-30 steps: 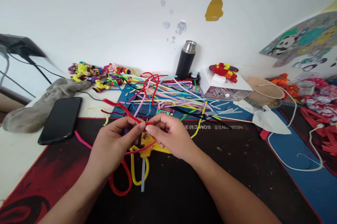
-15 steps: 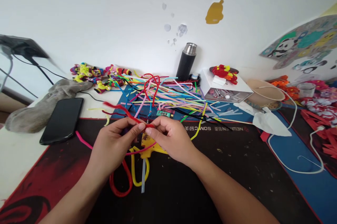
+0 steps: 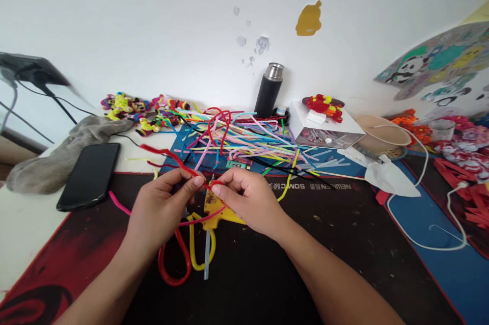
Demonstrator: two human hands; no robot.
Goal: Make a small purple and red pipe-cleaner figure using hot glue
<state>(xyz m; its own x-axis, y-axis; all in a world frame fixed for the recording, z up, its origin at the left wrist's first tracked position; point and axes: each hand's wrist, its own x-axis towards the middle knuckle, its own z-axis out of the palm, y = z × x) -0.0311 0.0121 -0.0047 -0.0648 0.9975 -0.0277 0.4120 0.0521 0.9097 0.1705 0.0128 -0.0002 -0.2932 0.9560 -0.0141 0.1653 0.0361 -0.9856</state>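
Observation:
Between my two hands runs a red pipe cleaner (image 3: 164,152), its loose end sticking out to the upper left. My left hand (image 3: 164,202) pinches it between thumb and fingertips. Close by on the right, my right hand (image 3: 248,197) grips the red piece near its other end, with a small gap between the two hands. Below them lie a yellow glue gun (image 3: 212,219) with a clear glue stick (image 3: 207,256), and scissors with red and yellow handles (image 3: 175,281). A pink pipe cleaner (image 3: 120,204) passes behind my left hand.
Behind the hands is a pile of colourful pipe cleaners (image 3: 244,136). A black thermos (image 3: 269,91) and a white box (image 3: 305,129) stand near the wall. On the left are a phone (image 3: 89,174) and a grey pouch (image 3: 72,154); a white cable (image 3: 431,248) lies at the right.
My left hand has moved slightly left along the red pipe cleaner, away from my right hand. The loose end has shifted left and up. My right hand has hardly moved.

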